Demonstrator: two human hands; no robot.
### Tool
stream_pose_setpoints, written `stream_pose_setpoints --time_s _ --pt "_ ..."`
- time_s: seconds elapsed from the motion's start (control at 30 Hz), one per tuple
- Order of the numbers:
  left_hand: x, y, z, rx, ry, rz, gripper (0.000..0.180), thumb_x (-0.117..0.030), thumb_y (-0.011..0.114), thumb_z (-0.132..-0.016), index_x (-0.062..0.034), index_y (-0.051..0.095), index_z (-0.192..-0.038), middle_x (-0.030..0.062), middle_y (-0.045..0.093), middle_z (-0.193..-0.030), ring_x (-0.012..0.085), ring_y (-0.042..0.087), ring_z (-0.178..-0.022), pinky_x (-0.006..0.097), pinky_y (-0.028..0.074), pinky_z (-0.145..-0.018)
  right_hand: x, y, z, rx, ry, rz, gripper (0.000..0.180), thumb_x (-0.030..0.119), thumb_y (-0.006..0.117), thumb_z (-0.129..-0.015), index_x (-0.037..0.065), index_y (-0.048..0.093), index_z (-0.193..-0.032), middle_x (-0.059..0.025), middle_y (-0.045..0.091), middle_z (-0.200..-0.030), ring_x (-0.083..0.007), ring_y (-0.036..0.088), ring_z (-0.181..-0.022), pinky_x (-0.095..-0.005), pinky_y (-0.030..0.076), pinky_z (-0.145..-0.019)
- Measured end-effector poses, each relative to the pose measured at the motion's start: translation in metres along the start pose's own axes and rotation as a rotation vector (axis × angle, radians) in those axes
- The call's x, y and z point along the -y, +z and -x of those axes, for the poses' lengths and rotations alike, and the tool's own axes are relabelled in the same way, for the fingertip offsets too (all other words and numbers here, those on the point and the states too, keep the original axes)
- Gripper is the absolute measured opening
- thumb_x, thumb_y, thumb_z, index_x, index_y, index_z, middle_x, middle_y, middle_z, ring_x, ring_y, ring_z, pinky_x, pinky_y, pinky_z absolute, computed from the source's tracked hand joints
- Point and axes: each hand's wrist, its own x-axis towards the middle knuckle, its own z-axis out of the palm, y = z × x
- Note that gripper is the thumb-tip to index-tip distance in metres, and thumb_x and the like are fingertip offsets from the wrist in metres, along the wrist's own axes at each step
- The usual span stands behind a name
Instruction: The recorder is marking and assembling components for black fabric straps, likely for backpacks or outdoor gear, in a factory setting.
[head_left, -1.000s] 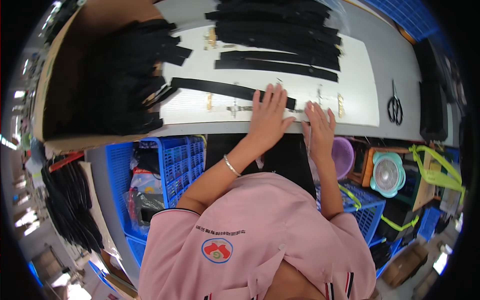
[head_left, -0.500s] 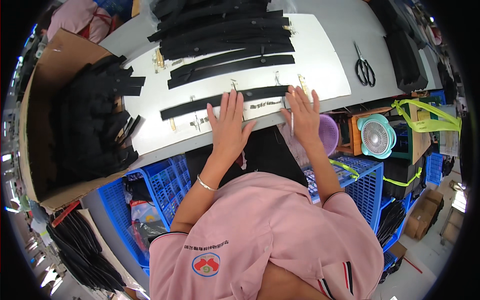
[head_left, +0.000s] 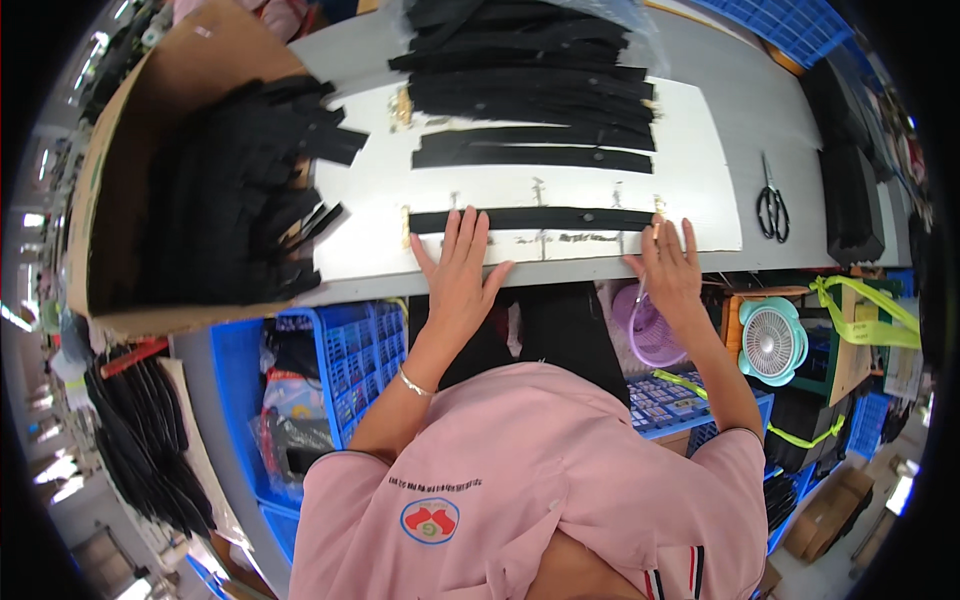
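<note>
Tabletop (head_left: 790, 140), grey, is bearing a white board (head_left: 500, 185), unclenched left hand (head_left: 460, 272) and right hand (head_left: 672, 270) touching a black fabric strip (head_left: 535, 218), turquoise fan (head_left: 772, 341) standing right.

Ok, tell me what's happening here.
A person's left hand lies open over the left part of a black strip on a white board; the right hand is at its right end. More strips lie farther back, others fill a cardboard box to the left.
</note>
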Motion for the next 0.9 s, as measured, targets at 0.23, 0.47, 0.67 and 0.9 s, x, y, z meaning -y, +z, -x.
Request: stream_pose_setpoints --time_s 0.23,0.47,0.67,0.9 --pt "0.032 -0.019 0.014 0.019 -0.104 -0.052 0.076 -0.045 0.073 -0.092 -0.0053 0.048 -0.152 0.0123 0.044 -0.160 0.0341 0.032 -0.153 0.075 0.002 -0.116 0.008 -0.002 -0.005 -0.044 0.130 -0.022 0.049 0.037 0.077 -0.091 -0.001 0.065 -0.119 -0.0178 0.072 -0.121 -0.0276 0.068 -0.115 -0.0492 0.034 -0.122" --pt "0.034 -0.017 0.023 -0.024 -0.118 -0.017 0.073 -0.045 0.076 -0.089 -0.0099 0.053 -0.150 0.0088 0.047 -0.157 0.0330 0.032 -0.153 0.073 0.007 -0.116 0.017 -0.008 -0.019 -0.058 0.330 -0.130 0.038 0.020 0.074 -0.095 0.002 0.064 -0.127 -0.0121 0.074 -0.116 -0.0225 0.068 -0.114 -0.0480 0.033 -0.121" --pt "0.036 -0.010 0.024 -0.110 -0.107 -0.032 0.069 -0.044 0.077 -0.088 -0.0108 0.057 -0.146 0.0076 0.050 -0.154 0.0358 0.032 -0.152 0.071 0.008 -0.116 0.082 -0.038 -0.089 -0.128 0.544 -0.888 0.028 0.016 0.068 -0.098 0.007 0.069 -0.124 -0.0094 0.074 -0.114 -0.0252 0.070 -0.103 -0.0382 0.045 -0.106" --pt "0.034 -0.011 0.023 -0.108 -0.124 -0.004 0.069 -0.044 0.077 -0.088 -0.0100 0.059 -0.145 0.0081 0.052 -0.153 0.0350 0.033 -0.152 0.071 0.008 -0.117 0.146 -0.037 -0.167 0.101 0.617 -1.639 0.026 0.020 0.067 -0.101 0.003 0.073 -0.120 -0.0060 0.075 -0.102 -0.0097 0.069 -0.089 -0.0228 0.052 -0.079"
